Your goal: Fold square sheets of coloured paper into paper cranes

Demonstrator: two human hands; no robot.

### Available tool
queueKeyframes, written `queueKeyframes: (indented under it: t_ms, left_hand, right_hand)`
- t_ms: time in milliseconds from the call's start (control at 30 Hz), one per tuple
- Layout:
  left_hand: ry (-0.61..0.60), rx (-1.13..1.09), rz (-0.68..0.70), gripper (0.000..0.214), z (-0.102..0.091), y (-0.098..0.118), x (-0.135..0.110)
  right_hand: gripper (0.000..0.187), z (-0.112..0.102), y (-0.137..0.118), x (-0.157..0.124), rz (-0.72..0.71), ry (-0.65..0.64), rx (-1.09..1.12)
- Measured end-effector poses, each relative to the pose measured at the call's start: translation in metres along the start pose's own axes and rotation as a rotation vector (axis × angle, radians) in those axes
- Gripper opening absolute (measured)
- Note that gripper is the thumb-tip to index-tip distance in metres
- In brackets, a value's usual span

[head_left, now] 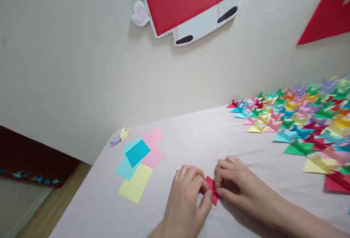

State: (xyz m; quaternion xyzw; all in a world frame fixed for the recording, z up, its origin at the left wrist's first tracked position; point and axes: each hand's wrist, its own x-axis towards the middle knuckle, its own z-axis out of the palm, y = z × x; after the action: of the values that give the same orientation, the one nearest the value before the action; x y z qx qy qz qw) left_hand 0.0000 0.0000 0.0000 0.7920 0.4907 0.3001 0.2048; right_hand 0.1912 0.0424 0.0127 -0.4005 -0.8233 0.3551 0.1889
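Note:
A small folded piece of red origami paper (pixel 210 184) sits between my two hands, low in the head view, over the pale table cover. On its left side my left hand (pixel 188 198) pinches it between thumb and fingertips. From the right, my right hand (pixel 233 181) grips its other edge, the thumb low and the fingers curled above. My fingers cover part of the paper, so its full shape is hidden. To the left lie loose sheets of paper: a blue sheet (pixel 138 153) on top of light blue ones, a yellow sheet (pixel 135 184) and pink sheets (pixel 153 157).
Rows of folded paper cranes (pixel 298 146) in many colours fill the table's right side. A yellow crane (pixel 124 134) and a purple folded piece (pixel 115 141) lie at the back left corner. Behind the table (pixel 191 135) stands a wall with a red and white decoration (pixel 191 0).

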Motion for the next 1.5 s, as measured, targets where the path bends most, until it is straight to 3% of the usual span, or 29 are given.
queueKeyframes:
  t_ms: [1100,1500]
  left_hand:
    - [-0.133,0.215,-0.156,0.018,0.006,0.008,0.009]
    - [-0.159,0.098,-0.205,0.017,0.001,0.011,0.008]
  right_hand:
    - [0.014,0.006,-0.001,-0.001,0.009,0.04,-0.147]
    - [0.023,0.0,0.002,-0.001,-0.006,0.01,-0.036]
